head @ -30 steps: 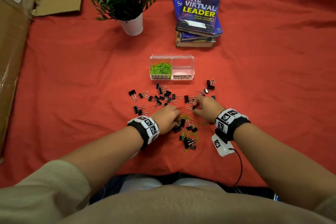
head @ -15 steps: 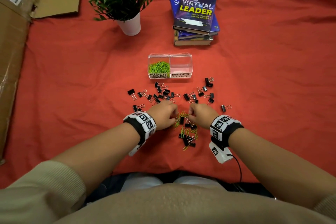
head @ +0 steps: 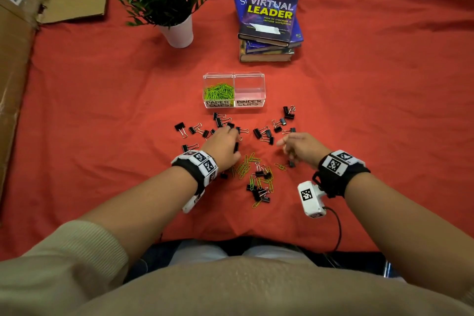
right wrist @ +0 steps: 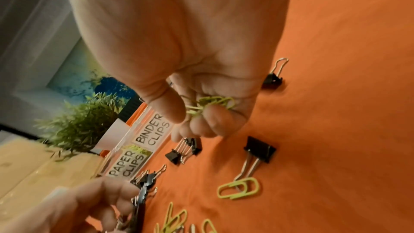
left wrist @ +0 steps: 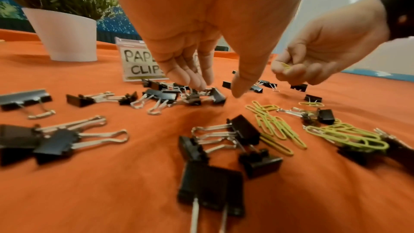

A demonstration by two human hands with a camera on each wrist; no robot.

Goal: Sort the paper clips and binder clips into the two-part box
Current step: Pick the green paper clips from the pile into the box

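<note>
Left hand (head: 222, 147) palm down, fingers extended downward, right hand (head: 302, 147) raised, fingers curled, both forearms stretched forward

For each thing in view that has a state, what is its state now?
right hand: pinches green paper clips
left hand: fingers down among loose binder clips
two-part box: open on top
paper clips side: partly filled
binder clips side: empty

Red cloth (head: 359, 110); perhaps blue wall art (right wrist: 107, 84)
</note>
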